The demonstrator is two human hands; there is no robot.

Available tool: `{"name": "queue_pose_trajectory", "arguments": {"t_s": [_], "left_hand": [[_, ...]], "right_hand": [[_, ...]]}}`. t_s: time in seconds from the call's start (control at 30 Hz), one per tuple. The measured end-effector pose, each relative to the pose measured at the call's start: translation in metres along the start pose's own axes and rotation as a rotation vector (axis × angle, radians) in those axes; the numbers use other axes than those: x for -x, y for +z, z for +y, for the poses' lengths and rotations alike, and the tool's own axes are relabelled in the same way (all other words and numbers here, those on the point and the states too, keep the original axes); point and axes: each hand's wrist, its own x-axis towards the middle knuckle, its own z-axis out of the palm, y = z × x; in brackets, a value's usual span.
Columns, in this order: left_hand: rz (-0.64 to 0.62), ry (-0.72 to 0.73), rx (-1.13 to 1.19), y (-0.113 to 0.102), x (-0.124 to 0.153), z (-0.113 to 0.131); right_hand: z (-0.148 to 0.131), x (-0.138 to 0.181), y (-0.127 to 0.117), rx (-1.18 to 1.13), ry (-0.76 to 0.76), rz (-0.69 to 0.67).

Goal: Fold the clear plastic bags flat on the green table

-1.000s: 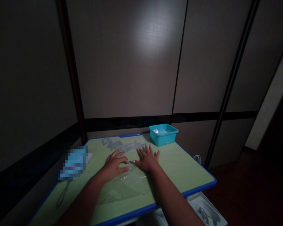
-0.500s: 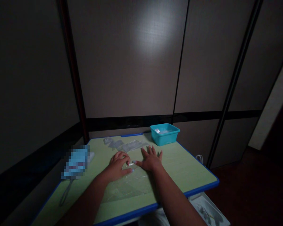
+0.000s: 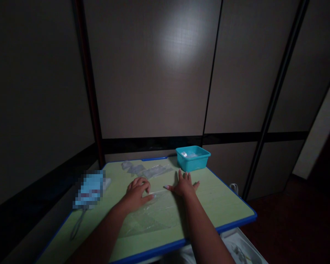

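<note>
A clear plastic bag (image 3: 151,218) lies spread flat on the light green table (image 3: 217,203) in front of me. My left hand (image 3: 137,194) rests at its upper left corner, fingers loosely curled and thumb apart from them on the film. Along the bag's upper edge, to the right, my right hand (image 3: 184,186) is open, its fingers spread and its thumb stretched left over the edge. Neither hand visibly grips anything. Folded clear plastic pieces (image 3: 154,171) lie beyond my hands.
A turquoise basket (image 3: 194,161) with clear plastic inside stands at the back right. At the left edge lies a blurred light blue item (image 3: 89,189) with a strap (image 3: 77,225). An open drawer (image 3: 244,245) juts out below the front right edge. Wardrobe panels (image 3: 154,91) stand behind.
My right hand has slid right along the bag's upper edge, away from my left hand, its fingers still spread. My left hand has stayed nearly in place.
</note>
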Motion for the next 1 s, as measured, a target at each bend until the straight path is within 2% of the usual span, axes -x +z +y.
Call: {"name": "queue_pose_trajectory", "arguments": {"t_s": [0.1, 0.2, 0.37, 0.47, 0.63, 1.0], "left_hand": [[0.058, 0.005, -0.001, 0.000, -0.002, 0.001], [0.049, 0.045, -0.012, -0.001, -0.001, 0.004], [-0.116, 0.055, -0.064, 0.002, 0.001, 0.004], [-0.199, 0.026, -0.085, 0.004, 0.002, 0.002], [-0.251, -0.014, -0.086, 0.003, 0.003, 0.004], [-0.276, -0.017, -0.085, 0.000, 0.003, 0.006]], "right_hand": [[0.000, -0.002, 0.003, 0.001, -0.009, 0.022], [-0.001, -0.001, 0.005, -0.011, -0.047, 0.066], [-0.009, 0.005, 0.007, 0.016, -0.226, 0.041], [-0.012, 0.009, 0.006, 0.060, -0.267, 0.006], [-0.008, 0.007, 0.004, 0.072, -0.156, -0.039], [0.010, -0.007, 0.009, 0.008, 0.044, 0.095]]}}
